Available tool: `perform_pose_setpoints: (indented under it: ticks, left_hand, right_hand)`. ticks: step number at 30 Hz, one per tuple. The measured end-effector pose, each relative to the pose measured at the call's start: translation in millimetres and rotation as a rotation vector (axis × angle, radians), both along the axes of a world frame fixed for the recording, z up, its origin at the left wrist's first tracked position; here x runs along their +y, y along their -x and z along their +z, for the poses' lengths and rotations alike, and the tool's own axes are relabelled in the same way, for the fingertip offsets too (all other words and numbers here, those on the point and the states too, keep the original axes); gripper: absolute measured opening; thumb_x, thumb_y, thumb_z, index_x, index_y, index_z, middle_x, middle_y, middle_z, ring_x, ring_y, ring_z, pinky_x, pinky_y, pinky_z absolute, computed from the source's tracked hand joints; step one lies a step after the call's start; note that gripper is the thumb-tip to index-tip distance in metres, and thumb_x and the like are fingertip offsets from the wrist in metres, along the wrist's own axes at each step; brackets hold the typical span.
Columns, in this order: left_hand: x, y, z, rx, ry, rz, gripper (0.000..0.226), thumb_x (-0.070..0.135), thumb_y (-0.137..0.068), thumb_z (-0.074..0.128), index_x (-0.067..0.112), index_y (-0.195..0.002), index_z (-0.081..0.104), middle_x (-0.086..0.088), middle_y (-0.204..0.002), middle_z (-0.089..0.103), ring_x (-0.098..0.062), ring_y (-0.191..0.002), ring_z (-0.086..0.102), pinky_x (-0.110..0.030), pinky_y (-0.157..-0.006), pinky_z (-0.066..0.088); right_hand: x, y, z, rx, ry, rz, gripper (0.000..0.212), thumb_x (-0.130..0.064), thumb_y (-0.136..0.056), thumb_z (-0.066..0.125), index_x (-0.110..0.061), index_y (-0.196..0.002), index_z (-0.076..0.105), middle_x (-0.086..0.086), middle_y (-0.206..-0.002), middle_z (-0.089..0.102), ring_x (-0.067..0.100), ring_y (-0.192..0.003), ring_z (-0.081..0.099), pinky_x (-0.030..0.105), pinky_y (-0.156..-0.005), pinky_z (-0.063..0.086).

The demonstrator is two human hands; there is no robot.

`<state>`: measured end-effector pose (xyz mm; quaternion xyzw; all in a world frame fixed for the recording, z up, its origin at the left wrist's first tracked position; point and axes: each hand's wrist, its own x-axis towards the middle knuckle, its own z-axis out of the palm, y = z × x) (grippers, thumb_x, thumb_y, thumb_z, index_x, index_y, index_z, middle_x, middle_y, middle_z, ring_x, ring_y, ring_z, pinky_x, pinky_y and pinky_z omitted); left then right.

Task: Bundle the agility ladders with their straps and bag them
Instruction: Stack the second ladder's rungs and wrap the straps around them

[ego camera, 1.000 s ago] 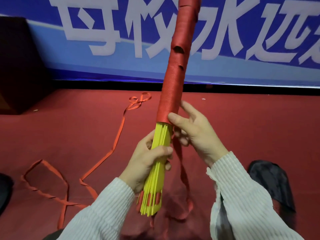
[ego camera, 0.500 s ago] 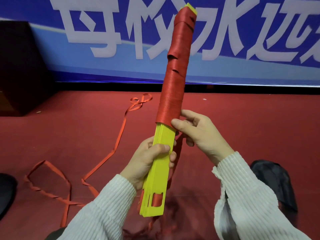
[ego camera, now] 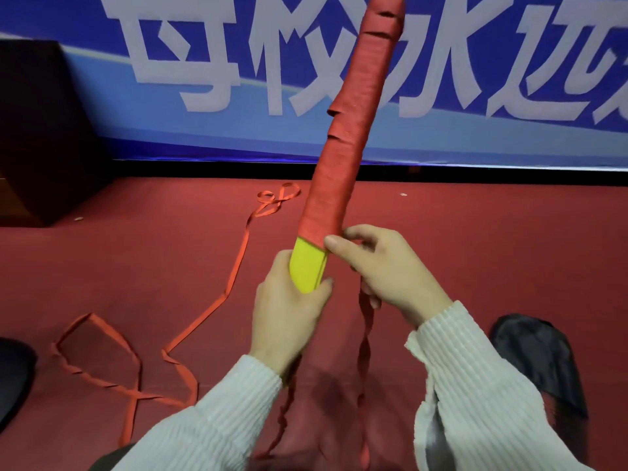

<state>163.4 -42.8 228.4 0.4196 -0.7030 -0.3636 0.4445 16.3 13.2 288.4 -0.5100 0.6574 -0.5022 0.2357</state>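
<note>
Loose strap [ego camera: 217, 300] lay on the floor [ego camera: 475, 232] at left. My left hand [ego camera: 289, 314] gripped the yellow ladder bundle [ego camera: 307, 268], its long axis rising up-right. The right hand [ego camera: 387, 273], nearer the red wrapping [ego camera: 343, 158], pinched its lower edge. Banner [ego camera: 204, 62] had large white Chinese characters, cropped, unreadable. Dark bag [ego camera: 540, 358] sat right.

One strap-wound yellow ladder bundle [ego camera: 343, 171], two hands, left hand [ego camera: 289, 314] and right hand [ego camera: 390, 270], one loose red strap [ego camera: 217, 300] on the floor, one black bag [ego camera: 540, 355].
</note>
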Motion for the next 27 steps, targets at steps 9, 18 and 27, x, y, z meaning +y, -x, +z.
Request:
perform_pose_setpoints:
  ticks: [9, 18, 27]
  left_hand:
    - [-7.7, -9.2, 15.3, 0.362, -0.373, -0.231, 0.025, 0.018, -0.088, 0.082, 0.006, -0.097, 0.062, 0.0, -0.066, 0.052, -0.019, -0.051, 0.052, -0.03, -0.05, 0.047]
    - [-1.2, -17.4, 8.4, 0.729, -0.992, -1.288, 0.039, 0.024, -0.086, 0.078, 0.008, -0.115, 0.058, 0.002, -0.067, 0.045, -0.006, -0.042, 0.035, -0.021, -0.044, 0.03]
    - [5.1, -9.3, 30.7, 0.38, -0.527, -0.518, 0.024, 0.015, -0.092, 0.079, 0.007, -0.107, 0.062, -0.015, -0.08, 0.068, -0.024, -0.062, 0.065, -0.034, -0.057, 0.057]
  right_hand:
    - [3.6, 7.8, 6.8, -0.267, 0.175, -0.007, 0.015, -0.018, -0.095, 0.072, -0.011, -0.082, 0.069, 0.005, -0.058, 0.042, 0.009, -0.042, 0.035, 0.024, -0.042, 0.032]
    - [0.1, -0.7, -2.8, -0.647, 0.068, 0.446, 0.018, -0.03, -0.095, 0.063, -0.021, -0.11, 0.066, 0.02, -0.06, 0.041, 0.016, -0.048, 0.024, 0.02, -0.04, 0.022]
    - [-2.4, -12.4, -1.6, -0.278, 0.349, -0.032, 0.006, -0.017, -0.087, 0.081, -0.016, -0.082, 0.077, -0.007, -0.071, 0.069, 0.005, -0.066, 0.055, 0.022, -0.063, 0.045]
